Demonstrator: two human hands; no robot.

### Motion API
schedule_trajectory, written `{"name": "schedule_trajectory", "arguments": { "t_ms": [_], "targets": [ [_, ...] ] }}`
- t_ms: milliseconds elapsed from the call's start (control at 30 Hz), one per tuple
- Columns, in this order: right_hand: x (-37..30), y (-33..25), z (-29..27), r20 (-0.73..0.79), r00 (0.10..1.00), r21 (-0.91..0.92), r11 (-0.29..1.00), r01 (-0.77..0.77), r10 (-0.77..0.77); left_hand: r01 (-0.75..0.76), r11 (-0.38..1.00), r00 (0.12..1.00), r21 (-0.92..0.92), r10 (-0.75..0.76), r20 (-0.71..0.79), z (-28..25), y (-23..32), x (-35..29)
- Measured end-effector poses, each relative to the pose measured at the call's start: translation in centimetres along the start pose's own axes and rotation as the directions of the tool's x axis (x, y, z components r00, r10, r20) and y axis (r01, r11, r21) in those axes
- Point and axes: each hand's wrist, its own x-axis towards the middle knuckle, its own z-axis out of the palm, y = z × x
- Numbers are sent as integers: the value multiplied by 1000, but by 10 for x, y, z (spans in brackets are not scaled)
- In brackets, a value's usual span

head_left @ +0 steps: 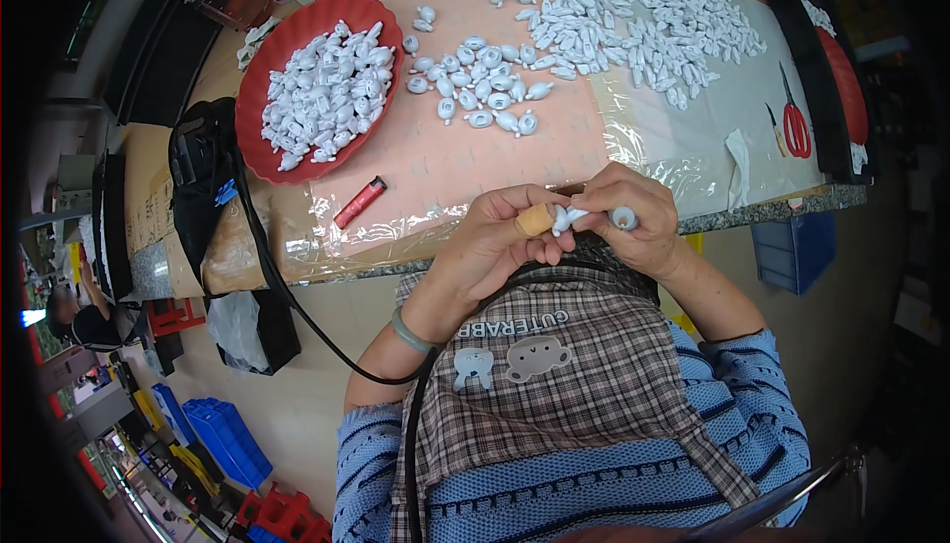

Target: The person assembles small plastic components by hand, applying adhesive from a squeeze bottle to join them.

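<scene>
At the table's near edge, my left hand (492, 238) pinches a small white plastic figure part (562, 220) between thumb and fingers. A tan finger cot (535, 220) covers the thumb tip. Close against it, my right hand (645, 209) is closed, its fingertips meeting the same white part. A second white piece with a round greyish end (622, 218) pokes out of the right hand's grip. Whether the two pieces are joined cannot be made out, as fingers cover the space between them.
A red scalloped bowl (249, 108) of white parts stands at the left. Round-headed white parts (480, 78) lie mid-table, and a heap of slim ones (633, 24) lies farther right. A red lighter-like tube (359, 203), red-handled scissors (796, 130) and a black bag (203, 172) sit nearby.
</scene>
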Motion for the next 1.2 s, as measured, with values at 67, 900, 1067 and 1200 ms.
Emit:
{"name": "schedule_trajectory", "arguments": {
  "t_ms": [67, 900, 1067, 1200],
  "targets": [
    [0, 0, 0, 3, 1000, -4, 1000, -1, 1, -1, 1000, 1000, 1, 1, 2, 0, 0, 0],
    [0, 2, 4, -5, 998, -13, 998, 62, -62, 31, 999, 999, -33, -30, 18, -11, -3, 0],
    [10, 1, 3, 53, 998, -17, 1000, 18, -17, -29, 998, 1000, 55, 29, -7, -8, 8, -5],
    [10, -5, 2, -3, 995, 35, 995, -95, 95, -191, 830, 896, 523, 366, -253, -5, 54, -21]
  ]
}}
